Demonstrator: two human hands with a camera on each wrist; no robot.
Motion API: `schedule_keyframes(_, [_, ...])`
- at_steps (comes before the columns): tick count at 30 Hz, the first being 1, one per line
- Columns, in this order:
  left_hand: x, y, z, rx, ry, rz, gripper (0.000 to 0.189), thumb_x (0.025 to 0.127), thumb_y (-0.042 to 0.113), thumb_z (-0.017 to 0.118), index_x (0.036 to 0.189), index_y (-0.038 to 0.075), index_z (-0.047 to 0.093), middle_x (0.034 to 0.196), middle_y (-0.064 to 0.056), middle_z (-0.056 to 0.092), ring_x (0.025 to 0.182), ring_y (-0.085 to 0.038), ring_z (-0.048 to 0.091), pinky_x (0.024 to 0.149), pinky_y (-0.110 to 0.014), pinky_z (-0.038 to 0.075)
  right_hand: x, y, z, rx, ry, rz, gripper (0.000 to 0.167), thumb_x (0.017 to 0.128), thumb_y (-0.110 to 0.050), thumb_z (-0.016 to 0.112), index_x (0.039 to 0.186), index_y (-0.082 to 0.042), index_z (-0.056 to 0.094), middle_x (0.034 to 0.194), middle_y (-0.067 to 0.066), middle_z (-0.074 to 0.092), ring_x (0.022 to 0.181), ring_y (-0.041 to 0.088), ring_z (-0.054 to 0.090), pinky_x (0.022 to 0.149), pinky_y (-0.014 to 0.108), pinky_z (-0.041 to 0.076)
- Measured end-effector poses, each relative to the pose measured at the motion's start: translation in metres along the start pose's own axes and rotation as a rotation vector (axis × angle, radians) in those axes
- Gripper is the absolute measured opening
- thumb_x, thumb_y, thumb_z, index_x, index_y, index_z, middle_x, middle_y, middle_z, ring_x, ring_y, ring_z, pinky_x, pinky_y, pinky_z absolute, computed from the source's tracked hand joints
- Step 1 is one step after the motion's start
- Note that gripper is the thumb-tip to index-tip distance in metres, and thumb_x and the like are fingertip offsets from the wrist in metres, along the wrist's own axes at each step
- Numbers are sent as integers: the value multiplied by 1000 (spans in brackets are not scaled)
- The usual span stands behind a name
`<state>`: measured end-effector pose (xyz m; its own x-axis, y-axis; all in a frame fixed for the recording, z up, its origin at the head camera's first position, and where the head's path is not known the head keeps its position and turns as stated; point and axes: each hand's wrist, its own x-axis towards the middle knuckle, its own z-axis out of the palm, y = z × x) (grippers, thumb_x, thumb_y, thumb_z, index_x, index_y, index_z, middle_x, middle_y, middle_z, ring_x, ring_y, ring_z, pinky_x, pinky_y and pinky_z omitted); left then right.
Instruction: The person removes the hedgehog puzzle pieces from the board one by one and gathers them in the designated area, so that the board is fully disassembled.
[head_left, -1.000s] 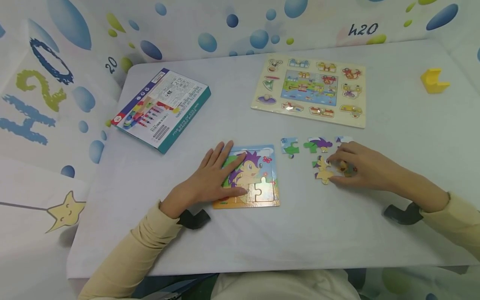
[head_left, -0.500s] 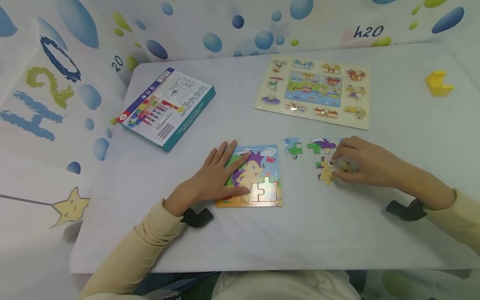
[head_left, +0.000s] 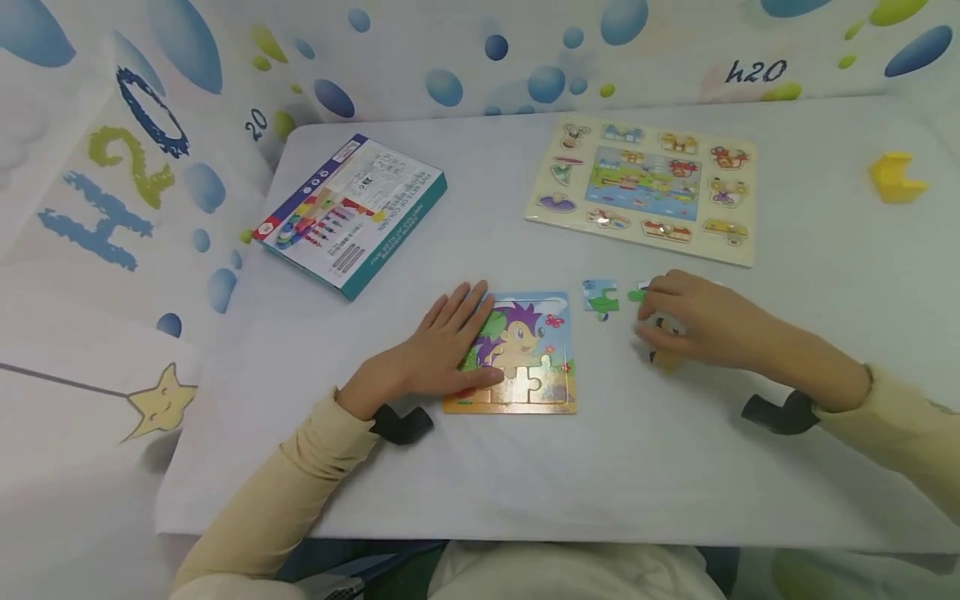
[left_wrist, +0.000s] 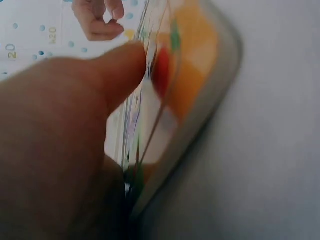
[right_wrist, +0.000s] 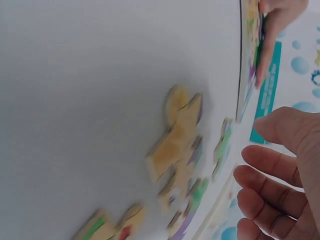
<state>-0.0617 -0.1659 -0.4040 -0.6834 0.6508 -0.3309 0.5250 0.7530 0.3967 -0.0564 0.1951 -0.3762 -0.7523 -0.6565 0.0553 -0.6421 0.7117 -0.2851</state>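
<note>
My left hand lies with spread fingers on a square jigsaw board showing a purple-haired hedgehog; its lower right part shows pale cut-out outlines. The right hand hovers over loose jigsaw pieces to the right of the board. In the right wrist view its fingers are loosely bent, with nothing between thumb and fingers. Below lie a yellowish piece and a green and purple piece. A blue and green piece lies between hand and board. The right hand hides several pieces in the head view.
A flat box with a teal side lies at the back left. Behind the pieces is a wooden peg puzzle. One yellow block stands at the far right. A white cloth covers the table.
The right hand has moved left across the loose pieces and now covers more of the purple and yellow ones. My left hand stays on the board. The head view has shifted slightly.
</note>
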Motion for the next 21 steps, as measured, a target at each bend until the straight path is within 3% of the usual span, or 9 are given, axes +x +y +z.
schedule_keyframes(4, [-3, -9, -9, -34, -26, 34, 101, 89, 60, 58, 158, 12, 0, 165, -3, -12, 151, -22, -16, 122, -44, -4, 15, -14, 2, 17, -45, -47, 5, 86, -18, 74, 88, -16, 70, 87, -5, 60, 83, 10, 52, 71, 30, 52])
schedule_keyframes(10, [-10, -23, -16, -39, -22, -6, 106, 81, 61, 68, 159, 21, 8, 165, -3, -12, 150, -23, -18, 122, -44, -6, 41, -44, 12, 117, -159, -92, 7, 89, -23, 70, 92, -17, 69, 88, -7, 62, 85, 10, 56, 75, 29, 53])
schedule_keyframes(14, [-12, -26, -17, -60, -17, 3, 107, 80, 60, 71, 159, 22, 9, 165, -4, -12, 150, -24, -18, 122, -44, -8, 57, -64, 21, 203, -222, -104, 6, 90, -24, 69, 91, -18, 68, 86, -8, 60, 82, 9, 53, 74, 28, 51])
schedule_keyframes(18, [-10, -29, -18, -62, -29, 28, 107, 80, 58, 71, 159, 22, 9, 165, -3, -14, 150, -23, -19, 121, -43, -10, 69, -82, 28, 259, -264, -81, 9, 89, -24, 68, 93, -16, 67, 80, -7, 57, 75, 10, 50, 67, 27, 46])
schedule_keyframes(21, [-7, -29, -20, -56, -34, 55, 108, 79, 57, 73, 159, 20, 9, 165, -5, -13, 150, -25, -19, 121, -44, -10, 76, -92, 35, 239, -245, -31, 18, 88, -24, 68, 100, -11, 66, 79, -3, 55, 73, 12, 48, 66, 27, 44])
